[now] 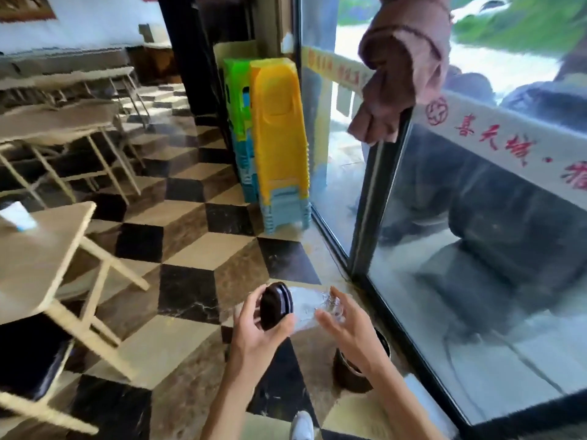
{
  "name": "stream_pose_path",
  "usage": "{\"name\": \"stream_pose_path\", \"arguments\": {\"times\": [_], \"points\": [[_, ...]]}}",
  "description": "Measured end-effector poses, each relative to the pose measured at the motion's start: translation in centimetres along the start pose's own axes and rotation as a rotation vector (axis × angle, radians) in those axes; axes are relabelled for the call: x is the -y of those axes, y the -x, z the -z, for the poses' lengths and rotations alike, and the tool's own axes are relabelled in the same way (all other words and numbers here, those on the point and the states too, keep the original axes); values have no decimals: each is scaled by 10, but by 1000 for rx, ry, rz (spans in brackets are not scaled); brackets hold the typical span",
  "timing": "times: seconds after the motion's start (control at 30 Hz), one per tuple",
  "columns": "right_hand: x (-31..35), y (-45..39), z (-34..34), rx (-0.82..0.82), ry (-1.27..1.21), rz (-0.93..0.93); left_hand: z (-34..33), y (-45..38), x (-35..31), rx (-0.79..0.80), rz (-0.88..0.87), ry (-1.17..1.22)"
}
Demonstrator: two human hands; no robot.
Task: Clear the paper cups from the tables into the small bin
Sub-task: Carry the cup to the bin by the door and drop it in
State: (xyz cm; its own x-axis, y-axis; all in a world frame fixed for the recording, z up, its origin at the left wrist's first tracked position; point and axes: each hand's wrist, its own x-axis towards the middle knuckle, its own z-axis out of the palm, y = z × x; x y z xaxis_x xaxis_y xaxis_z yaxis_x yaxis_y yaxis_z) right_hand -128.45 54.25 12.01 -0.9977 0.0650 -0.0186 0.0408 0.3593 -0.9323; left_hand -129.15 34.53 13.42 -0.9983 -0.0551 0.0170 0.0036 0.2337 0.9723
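Observation:
My left hand grips a dark brown round lid, held on edge. A clear crumpled plastic cup sits between my hands, and my right hand holds it loosely between thumb and spread fingers. Below my right forearm, the small dark bin stands on the floor beside the glass door, partly hidden by my arm. A white and blue paper cup lies on the near table at the left edge.
Stacked yellow and green plastic stools stand against the door frame. Another person's sleeved hand grips the glass door's edge. More folding tables line the left side over the checkered floor. My shoe shows at the bottom.

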Motion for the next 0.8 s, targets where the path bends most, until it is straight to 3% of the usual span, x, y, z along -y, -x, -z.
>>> {"name": "stream_pose_path", "arguments": {"times": [0.37,0.63,0.8], "points": [[-77,-105,67,-265,80,-329,-126,-150,36,376,54,-51],[-176,-127,87,-281,141,-529,-213,-179,116,521,220,-66],[-271,-152,80,-227,123,-609,-267,-191,205,531,350,-122]]}}
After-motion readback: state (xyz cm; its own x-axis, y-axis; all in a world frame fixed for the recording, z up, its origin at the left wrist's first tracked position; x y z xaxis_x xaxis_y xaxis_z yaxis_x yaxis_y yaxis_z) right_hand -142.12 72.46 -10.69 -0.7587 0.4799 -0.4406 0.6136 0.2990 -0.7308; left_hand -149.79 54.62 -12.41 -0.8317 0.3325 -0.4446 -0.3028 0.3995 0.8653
